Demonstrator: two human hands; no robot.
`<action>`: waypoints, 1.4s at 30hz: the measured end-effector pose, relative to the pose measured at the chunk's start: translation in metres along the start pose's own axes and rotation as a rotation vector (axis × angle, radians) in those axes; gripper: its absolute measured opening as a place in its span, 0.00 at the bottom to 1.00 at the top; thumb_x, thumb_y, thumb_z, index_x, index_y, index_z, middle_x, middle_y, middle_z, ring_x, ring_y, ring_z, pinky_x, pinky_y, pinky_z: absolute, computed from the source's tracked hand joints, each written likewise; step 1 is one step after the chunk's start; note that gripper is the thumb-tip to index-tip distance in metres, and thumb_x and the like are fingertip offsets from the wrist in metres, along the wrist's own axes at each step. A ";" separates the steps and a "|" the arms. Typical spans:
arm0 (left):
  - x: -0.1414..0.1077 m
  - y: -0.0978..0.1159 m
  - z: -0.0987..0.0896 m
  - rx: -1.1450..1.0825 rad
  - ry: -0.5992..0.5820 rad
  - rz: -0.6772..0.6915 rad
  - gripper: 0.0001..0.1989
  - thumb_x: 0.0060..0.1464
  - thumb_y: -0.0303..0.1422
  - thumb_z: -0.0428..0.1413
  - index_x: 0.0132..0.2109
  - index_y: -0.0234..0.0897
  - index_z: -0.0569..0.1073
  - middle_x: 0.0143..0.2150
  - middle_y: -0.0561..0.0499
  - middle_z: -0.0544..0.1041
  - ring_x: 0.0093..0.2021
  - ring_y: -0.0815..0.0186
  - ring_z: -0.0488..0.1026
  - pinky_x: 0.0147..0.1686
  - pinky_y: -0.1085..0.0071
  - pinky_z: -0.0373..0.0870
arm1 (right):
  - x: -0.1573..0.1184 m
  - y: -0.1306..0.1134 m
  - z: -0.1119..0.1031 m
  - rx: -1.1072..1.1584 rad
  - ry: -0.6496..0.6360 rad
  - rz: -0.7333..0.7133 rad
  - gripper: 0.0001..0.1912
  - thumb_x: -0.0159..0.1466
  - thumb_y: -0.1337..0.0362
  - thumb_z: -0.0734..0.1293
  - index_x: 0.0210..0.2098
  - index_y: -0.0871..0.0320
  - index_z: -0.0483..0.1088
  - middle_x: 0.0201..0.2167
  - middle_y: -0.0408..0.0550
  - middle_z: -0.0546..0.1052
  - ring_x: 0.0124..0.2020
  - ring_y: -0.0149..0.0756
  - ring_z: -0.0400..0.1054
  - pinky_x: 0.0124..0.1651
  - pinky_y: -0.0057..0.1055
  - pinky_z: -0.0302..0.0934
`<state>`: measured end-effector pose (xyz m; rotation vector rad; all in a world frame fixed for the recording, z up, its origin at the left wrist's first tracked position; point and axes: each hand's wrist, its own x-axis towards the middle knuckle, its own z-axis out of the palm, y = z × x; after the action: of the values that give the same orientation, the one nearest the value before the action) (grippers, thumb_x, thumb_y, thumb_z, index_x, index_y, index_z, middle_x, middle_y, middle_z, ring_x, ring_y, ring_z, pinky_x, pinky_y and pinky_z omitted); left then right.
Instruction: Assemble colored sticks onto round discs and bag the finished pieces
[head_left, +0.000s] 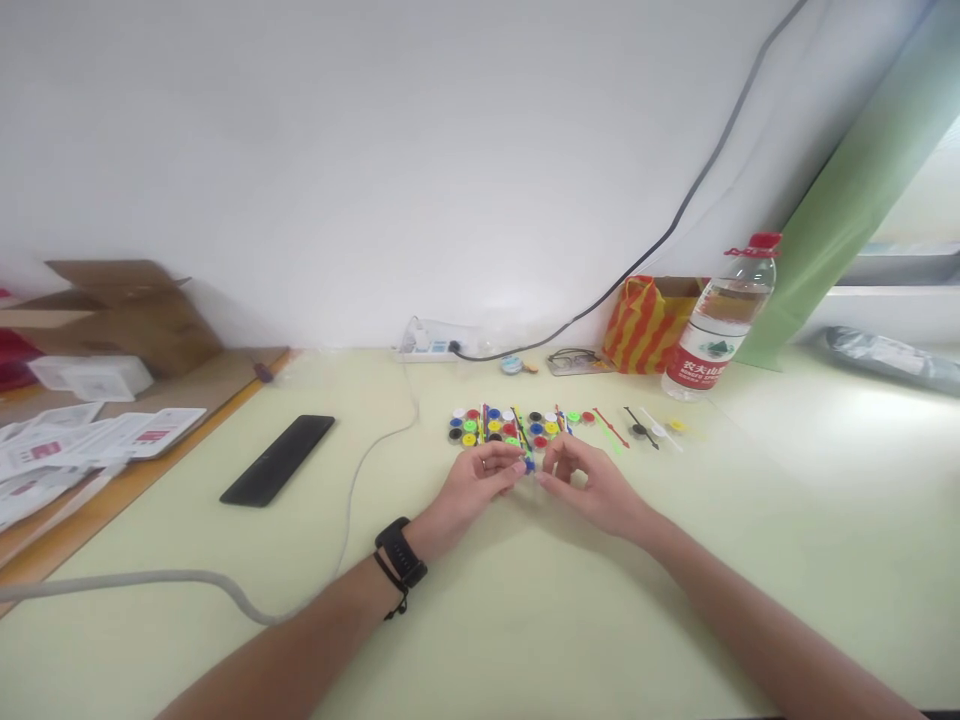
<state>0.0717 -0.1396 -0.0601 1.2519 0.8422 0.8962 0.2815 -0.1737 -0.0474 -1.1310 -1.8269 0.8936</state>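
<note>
My left hand [482, 483] is closed in a pinch, with a small blue plastic piece [529, 466] at its fingertips. Close beside it, my right hand [589, 484] has its thumb and index finger brought together; what lies between them is too small to make out. Just beyond both hands lie rows of small round discs [495, 427] in red, yellow, blue, black, white and green. Thin coloured arrow-shaped sticks lie among them. To the right are a red arrow stick [611, 427], a black arrow stick [641, 428] and a yellow disc [676, 427].
A black flat slab [278, 461] lies left, near a grey cable [351, 500] crossing the table. At the back stand a power strip [435, 342], a striped bag [645, 325] and a water bottle [720, 325]. Cardboard [150, 320] and printed cards [112, 440] are far left.
</note>
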 end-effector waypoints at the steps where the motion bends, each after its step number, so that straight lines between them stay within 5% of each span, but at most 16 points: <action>1: 0.000 0.000 0.000 0.003 -0.007 0.004 0.19 0.51 0.42 0.69 0.46 0.36 0.80 0.37 0.47 0.79 0.35 0.67 0.72 0.33 0.73 0.65 | 0.000 0.000 0.001 0.006 -0.002 0.000 0.13 0.67 0.52 0.67 0.37 0.53 0.65 0.34 0.44 0.74 0.29 0.33 0.68 0.33 0.31 0.65; 9: 0.001 -0.004 -0.002 0.041 -0.033 0.014 0.19 0.52 0.42 0.68 0.47 0.36 0.80 0.40 0.45 0.81 0.38 0.65 0.75 0.35 0.72 0.67 | 0.000 0.005 0.005 0.027 -0.022 -0.007 0.08 0.68 0.57 0.66 0.42 0.53 0.66 0.38 0.44 0.75 0.30 0.32 0.70 0.34 0.30 0.65; 19: -0.003 -0.001 0.002 0.118 -0.088 0.022 0.18 0.55 0.41 0.66 0.50 0.38 0.78 0.42 0.46 0.80 0.41 0.65 0.75 0.38 0.72 0.69 | 0.000 0.009 0.000 -0.104 -0.039 -0.067 0.14 0.73 0.55 0.57 0.32 0.54 0.59 0.26 0.41 0.64 0.27 0.34 0.58 0.29 0.31 0.53; 30: -0.002 0.000 0.004 0.165 -0.091 -0.017 0.14 0.54 0.41 0.66 0.42 0.35 0.79 0.40 0.47 0.79 0.36 0.68 0.73 0.36 0.72 0.69 | 0.002 0.025 -0.096 -0.685 0.635 -0.097 0.11 0.72 0.56 0.57 0.33 0.53 0.60 0.27 0.45 0.69 0.27 0.38 0.62 0.33 0.34 0.54; 34: -0.002 0.001 0.004 0.174 -0.103 -0.016 0.15 0.53 0.42 0.66 0.41 0.35 0.79 0.39 0.47 0.79 0.36 0.67 0.73 0.37 0.71 0.69 | -0.005 0.041 -0.139 -0.839 0.870 0.008 0.11 0.70 0.54 0.59 0.35 0.53 0.63 0.30 0.47 0.72 0.29 0.41 0.64 0.32 0.35 0.52; 38: -0.002 0.001 0.003 0.179 -0.121 -0.023 0.15 0.54 0.42 0.65 0.41 0.35 0.79 0.39 0.47 0.78 0.36 0.68 0.72 0.38 0.71 0.69 | -0.013 0.063 -0.167 -0.923 0.898 0.148 0.11 0.69 0.54 0.60 0.35 0.53 0.65 0.32 0.49 0.73 0.29 0.40 0.63 0.31 0.35 0.51; 42: -0.002 0.001 0.003 0.177 -0.118 -0.018 0.14 0.55 0.42 0.65 0.41 0.34 0.79 0.38 0.47 0.78 0.37 0.68 0.72 0.37 0.71 0.68 | -0.011 0.080 -0.164 -0.932 0.773 0.174 0.10 0.67 0.55 0.61 0.36 0.54 0.67 0.32 0.49 0.75 0.31 0.41 0.67 0.32 0.34 0.54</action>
<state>0.0734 -0.1431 -0.0585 1.4345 0.8511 0.7379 0.4593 -0.1307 -0.0470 -1.8685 -1.4527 -0.4023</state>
